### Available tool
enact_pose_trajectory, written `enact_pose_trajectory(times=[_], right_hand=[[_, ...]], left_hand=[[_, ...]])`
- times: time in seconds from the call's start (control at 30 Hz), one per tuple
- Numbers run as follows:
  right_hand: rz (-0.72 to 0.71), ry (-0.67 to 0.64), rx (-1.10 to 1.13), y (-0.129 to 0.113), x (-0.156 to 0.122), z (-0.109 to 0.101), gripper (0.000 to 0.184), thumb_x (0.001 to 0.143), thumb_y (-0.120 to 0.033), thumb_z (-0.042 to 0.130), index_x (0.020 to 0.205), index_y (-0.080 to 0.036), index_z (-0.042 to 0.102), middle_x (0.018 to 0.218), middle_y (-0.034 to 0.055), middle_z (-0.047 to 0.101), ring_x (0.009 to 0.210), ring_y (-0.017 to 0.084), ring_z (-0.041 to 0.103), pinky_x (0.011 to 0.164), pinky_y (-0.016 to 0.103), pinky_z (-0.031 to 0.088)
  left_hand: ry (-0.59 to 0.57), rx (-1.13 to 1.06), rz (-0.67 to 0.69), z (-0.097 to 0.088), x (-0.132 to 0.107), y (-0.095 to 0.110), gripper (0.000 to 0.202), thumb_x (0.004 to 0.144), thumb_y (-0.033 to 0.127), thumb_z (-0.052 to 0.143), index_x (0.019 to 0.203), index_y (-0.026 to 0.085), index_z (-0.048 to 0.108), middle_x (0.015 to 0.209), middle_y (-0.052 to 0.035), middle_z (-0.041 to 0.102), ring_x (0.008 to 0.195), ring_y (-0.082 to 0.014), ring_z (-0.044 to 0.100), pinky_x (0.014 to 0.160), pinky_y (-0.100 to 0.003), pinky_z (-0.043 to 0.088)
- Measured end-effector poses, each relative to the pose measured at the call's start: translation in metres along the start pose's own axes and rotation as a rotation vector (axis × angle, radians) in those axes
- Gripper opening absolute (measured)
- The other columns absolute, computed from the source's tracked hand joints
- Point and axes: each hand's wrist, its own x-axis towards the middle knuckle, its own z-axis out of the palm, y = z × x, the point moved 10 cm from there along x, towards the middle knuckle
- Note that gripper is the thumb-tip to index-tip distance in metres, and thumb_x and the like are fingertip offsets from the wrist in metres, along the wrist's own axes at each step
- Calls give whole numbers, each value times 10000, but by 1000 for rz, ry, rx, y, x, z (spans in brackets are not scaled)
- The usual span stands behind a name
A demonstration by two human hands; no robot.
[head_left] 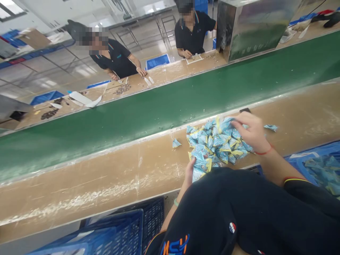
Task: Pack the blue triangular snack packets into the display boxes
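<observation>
A heap of small blue and yellow packets (216, 143) lies on the brown worktop (106, 177) by the near edge. My right hand (251, 132) rests on the right top of the heap, fingers curled around packets there. My left hand (190, 173) is at the near edge of the heap, mostly hidden behind my dark shirt, gripping a few packets (200, 166). One loose packet (176, 143) lies left of the heap and another (271, 127) to the right.
A green conveyor belt (159, 109) runs past the worktop. Across it two people in dark shirts work at a second brown bench. A metal housing (252, 24) spans the belt at the upper right. Blue crates stand below left (117, 230) and right (318, 166).
</observation>
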Motion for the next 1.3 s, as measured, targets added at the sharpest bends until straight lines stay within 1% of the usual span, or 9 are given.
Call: enact_pose_trajectory(times=[0.07,0.2,0.27,0.47,0.63,0.87,1.03,1.17,1.3], right_hand=[[32,188,-41,-3,-4,-25,218,975,-320,572,951,-229,768,786,45,691,731,183,631,705,345,515],[-18,71,-79,-17,-4,-21,244,943,-356,609,783,-220,732,694,19,695,624,165,632,617,310,506],[-8,136,-51,-19,-4,-29,291,963,-335,572,737,-214,709,662,9,684,592,154,628,593,297,501],[25,58,-52,-19,0,-25,284,970,-331,564,747,-220,701,691,9,696,640,163,643,636,304,487],[-13,-189,-47,-9,0,12,360,997,-376,506,695,-208,609,647,19,619,609,158,560,614,295,408],[61,-519,-182,49,-35,81,457,1013,-441,416,621,-216,345,563,8,445,548,141,380,583,290,272],[64,-647,-275,62,-48,105,377,990,-375,484,661,-191,500,621,35,524,610,161,449,618,295,272],[195,-600,-264,66,-44,105,320,933,-429,618,1067,-152,703,652,26,597,644,183,528,635,295,316],[228,-629,20,36,-53,123,366,960,-436,569,1159,-159,700,786,47,677,723,182,600,705,299,417]], left_hand=[[16,-7,14,0,-1,1,507,730,401,787,1133,108,693,1053,-132,780,1131,-378,691,1019,-476,530],[1,-19,15,3,-2,0,477,768,404,747,1134,104,693,1058,-137,777,1116,-368,699,1011,-479,534],[2,-7,-1,3,-1,-1,459,783,391,727,1144,110,692,1073,-137,775,1120,-364,699,1005,-479,537],[-31,4,-4,4,0,-1,459,789,401,726,1138,105,690,1082,-144,771,1153,-380,680,1003,-481,533],[-62,59,13,2,2,0,530,764,441,752,1156,92,676,1096,-154,765,1185,-389,657,1014,-473,525],[-22,27,41,-11,14,-4,605,768,456,732,1255,109,635,1165,-159,749,1187,-390,660,1007,-487,532],[1,18,26,-15,16,-6,598,742,425,751,1230,97,646,1129,-165,758,1188,-400,662,1000,-488,543],[35,14,44,-14,13,-4,598,746,421,764,1238,99,656,1125,-154,763,1210,-402,653,1062,-495,509],[1,1,-17,3,11,-10,541,768,416,773,1214,122,689,1139,-139,761,1244,-392,636,1101,-507,483]])
